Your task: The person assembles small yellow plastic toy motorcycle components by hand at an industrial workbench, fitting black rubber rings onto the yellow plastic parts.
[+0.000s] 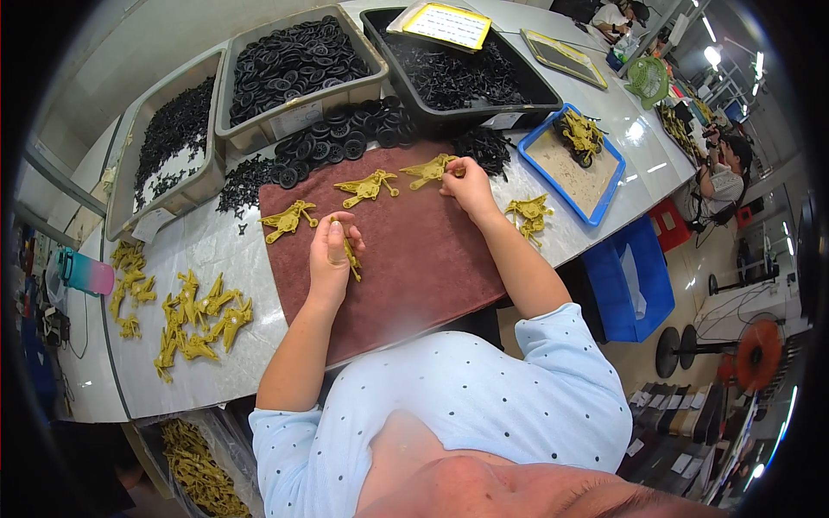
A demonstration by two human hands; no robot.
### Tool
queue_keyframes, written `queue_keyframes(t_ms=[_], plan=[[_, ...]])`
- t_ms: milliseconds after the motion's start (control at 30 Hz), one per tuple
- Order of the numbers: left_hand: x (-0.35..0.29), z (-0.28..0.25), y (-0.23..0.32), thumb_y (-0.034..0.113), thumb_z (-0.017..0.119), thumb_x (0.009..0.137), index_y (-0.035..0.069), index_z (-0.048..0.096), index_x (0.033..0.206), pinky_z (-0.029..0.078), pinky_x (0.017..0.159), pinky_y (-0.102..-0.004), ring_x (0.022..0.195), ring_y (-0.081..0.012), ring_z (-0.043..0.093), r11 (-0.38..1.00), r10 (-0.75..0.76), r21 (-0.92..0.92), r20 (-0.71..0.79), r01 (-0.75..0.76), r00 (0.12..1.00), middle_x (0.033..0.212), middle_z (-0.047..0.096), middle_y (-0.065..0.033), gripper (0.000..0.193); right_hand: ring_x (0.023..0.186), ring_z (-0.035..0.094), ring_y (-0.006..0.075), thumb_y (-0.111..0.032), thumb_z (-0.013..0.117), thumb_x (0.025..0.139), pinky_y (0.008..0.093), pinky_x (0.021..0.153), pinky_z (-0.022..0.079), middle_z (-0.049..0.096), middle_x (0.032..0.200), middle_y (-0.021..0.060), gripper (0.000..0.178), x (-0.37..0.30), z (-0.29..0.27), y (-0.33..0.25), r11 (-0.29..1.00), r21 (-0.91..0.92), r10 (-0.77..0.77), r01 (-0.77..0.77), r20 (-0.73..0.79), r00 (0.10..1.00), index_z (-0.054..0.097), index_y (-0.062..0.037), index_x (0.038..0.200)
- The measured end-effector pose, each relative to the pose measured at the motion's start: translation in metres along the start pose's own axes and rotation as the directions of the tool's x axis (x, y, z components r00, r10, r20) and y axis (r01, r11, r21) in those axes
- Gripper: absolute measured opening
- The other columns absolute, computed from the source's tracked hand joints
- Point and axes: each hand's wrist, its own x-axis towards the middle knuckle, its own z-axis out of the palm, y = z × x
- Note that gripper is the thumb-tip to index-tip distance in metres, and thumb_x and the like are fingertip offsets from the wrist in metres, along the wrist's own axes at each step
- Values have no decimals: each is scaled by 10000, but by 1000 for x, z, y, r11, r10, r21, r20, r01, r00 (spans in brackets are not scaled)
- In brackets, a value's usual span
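Note:
On a reddish-brown cloth [414, 250] lie yellow plastic toy motorcycle frames in a slanting row: one at the left [290, 221], one in the middle [367, 187] and one at the right [427, 171]. My left hand [330, 259] is closed round another yellow frame [352, 261], most of it hidden by the palm and fingers. With bent fingertips my right hand [471, 187] pinches the right end of the right-hand frame. Whether a small part is also between those fingertips is hidden. Loose black wheels [341, 138] are heaped just beyond the cloth.
Beyond stand grey bins of small black parts [169, 205] and wheels [380, 65], and a black bin [484, 125]. More yellow frames [199, 312] lie left; another [529, 214] lies right. A blue tray [596, 216] holds a yellow-and-black assembly [580, 138].

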Motion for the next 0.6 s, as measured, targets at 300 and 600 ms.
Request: queue_keyframes(t_ms=[300, 600], plan=[[-4, 6, 0, 373, 414, 989, 62, 420, 1178, 460, 753, -264, 852, -124, 549, 994, -15, -111, 71, 23, 997, 958, 522, -40, 364, 817, 593, 201, -100, 687, 784, 305, 748, 505, 549, 1043, 143, 335, -61, -6, -42, 796, -387, -478, 466, 70, 875, 568, -29, 1090], [-25, 29, -11, 387, 437, 966, 92, 317, 1234, 428, 959, -388, 1133, -222, 508, 933, -189, -220, 373, 285, 908, 1261, 443, -123, 416, 959, 609, 337, -147, 693, 785, 382, 807, 509, 614, 1042, 163, 436, -138, 22, -61, 789, -250, -396, 562, 492, 775, 551, -51, 1186]])
